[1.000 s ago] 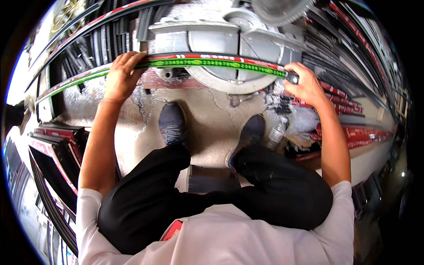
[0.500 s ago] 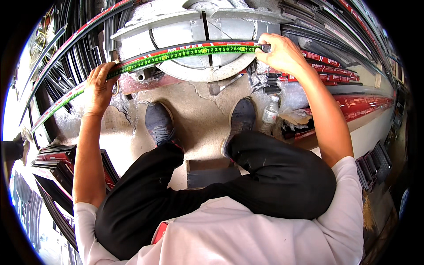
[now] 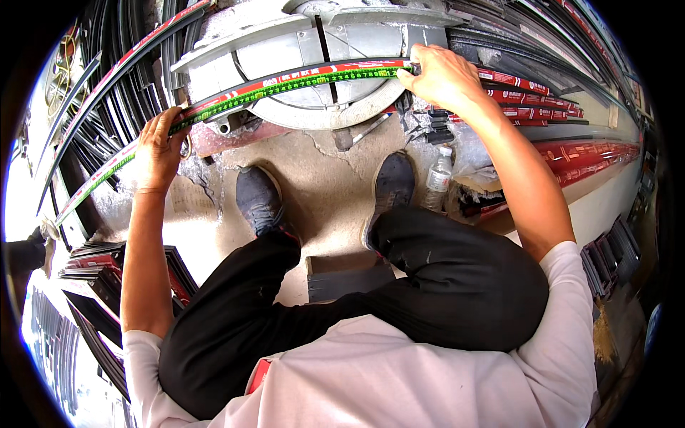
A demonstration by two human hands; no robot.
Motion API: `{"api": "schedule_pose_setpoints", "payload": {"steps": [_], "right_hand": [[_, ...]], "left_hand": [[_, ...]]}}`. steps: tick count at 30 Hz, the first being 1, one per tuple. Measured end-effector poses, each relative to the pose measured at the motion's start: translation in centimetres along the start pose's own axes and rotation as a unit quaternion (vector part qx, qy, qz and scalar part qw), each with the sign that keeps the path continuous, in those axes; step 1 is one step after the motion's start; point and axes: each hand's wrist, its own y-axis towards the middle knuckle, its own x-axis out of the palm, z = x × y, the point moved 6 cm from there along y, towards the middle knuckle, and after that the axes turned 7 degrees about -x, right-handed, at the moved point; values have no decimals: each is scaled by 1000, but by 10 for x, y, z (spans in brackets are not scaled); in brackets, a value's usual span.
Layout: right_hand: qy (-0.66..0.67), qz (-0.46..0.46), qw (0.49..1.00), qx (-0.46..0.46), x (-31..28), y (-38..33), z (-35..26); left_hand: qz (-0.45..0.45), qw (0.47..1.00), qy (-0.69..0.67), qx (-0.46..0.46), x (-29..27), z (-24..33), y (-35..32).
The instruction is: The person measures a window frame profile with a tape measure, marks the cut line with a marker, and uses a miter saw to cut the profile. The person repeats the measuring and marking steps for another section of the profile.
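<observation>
A long metal strip with red and green tape [image 3: 285, 82] lies across the round base of a grey cutting saw [image 3: 314, 50]. My left hand [image 3: 158, 146] grips the strip left of the saw base. At the strip's right end, my right hand [image 3: 442, 75] is closed on it. I sit low with knees bent, both dark shoes [image 3: 260, 196] flat on the cracked concrete floor in front of the saw.
Bundles of dark metal profiles [image 3: 107, 93] run along the left. Red-wrapped profiles [image 3: 571, 153] are stacked at the right. A clear plastic bottle [image 3: 439, 178] stands by my right shoe. More dark profiles [image 3: 93, 285] lie at the lower left.
The strip has shifted left and upward in view across the saw base. My left hand slid further left and down along it, and my right hand moved toward the centre.
</observation>
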Motion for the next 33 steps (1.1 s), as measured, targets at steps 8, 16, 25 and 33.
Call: {"api": "schedule_pose_setpoints", "payload": {"steps": [8, 16, 25, 33], "right_hand": [[-17, 1, 1000, 9, 5, 3, 1], [-19, 4, 1000, -1, 9, 6, 5], [-25, -12, 1000, 14, 9, 6, 4], [-11, -16, 1000, 19, 8, 7, 0]], "left_hand": [[-21, 1000, 0, 7, -3, 4, 4], [-47, 998, 43, 29, -1, 5, 9], [-54, 986, 122, 96, 3, 4, 10], [-42, 986, 128, 99, 1, -1, 8]]}}
